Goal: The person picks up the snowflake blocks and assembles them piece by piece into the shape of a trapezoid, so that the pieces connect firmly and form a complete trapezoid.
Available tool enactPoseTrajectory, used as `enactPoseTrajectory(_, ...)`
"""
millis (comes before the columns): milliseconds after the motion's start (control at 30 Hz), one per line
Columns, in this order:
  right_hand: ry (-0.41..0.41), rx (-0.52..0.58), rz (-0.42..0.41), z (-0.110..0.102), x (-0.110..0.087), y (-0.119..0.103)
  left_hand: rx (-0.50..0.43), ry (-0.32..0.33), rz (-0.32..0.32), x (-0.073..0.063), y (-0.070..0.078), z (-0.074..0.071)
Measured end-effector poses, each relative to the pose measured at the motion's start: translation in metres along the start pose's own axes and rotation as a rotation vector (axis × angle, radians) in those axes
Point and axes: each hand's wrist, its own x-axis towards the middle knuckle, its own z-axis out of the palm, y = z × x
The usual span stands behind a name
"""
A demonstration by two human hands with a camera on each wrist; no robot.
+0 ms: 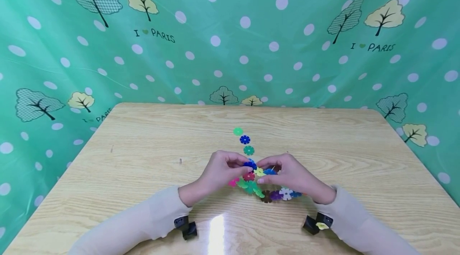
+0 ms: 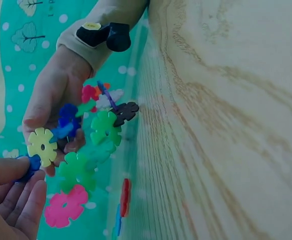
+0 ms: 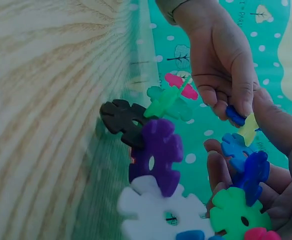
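Observation:
My left hand (image 1: 220, 171) pinches a dark blue snowflake disc (image 2: 30, 167) between thumb and fingers. Right beside it, a yellow snowflake disc (image 2: 35, 145) forms the end of a curved chain of interlocked plastic discs. My right hand (image 1: 292, 173) holds the chain there, its thumb at the yellow disc and its fingers behind. From the yellow, the chain runs through light blue and dark blue discs, then curves round to a white disc (image 3: 153, 210), a purple disc (image 3: 158, 155), a near-black disc (image 3: 123, 122) and several greens, ending in a pink disc (image 2: 66, 206).
Beyond the hands, a light green disc (image 1: 238, 131), a blue disc (image 1: 245, 140) and a teal disc (image 1: 248, 150) lie in a row on the wooden table (image 1: 151, 135). A red disc (image 1: 248, 176) lies between the hands. A green dotted cloth (image 1: 230, 39) hangs behind.

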Motion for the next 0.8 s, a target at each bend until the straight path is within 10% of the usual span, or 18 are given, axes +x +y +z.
enactPoseTrajectory(800, 0.069, 0.086, -0.042, -0.0008, -0.0040, -0.0002, 0.029, 0.017, 0.074, 0.0001, 0.0042, 0.0056)
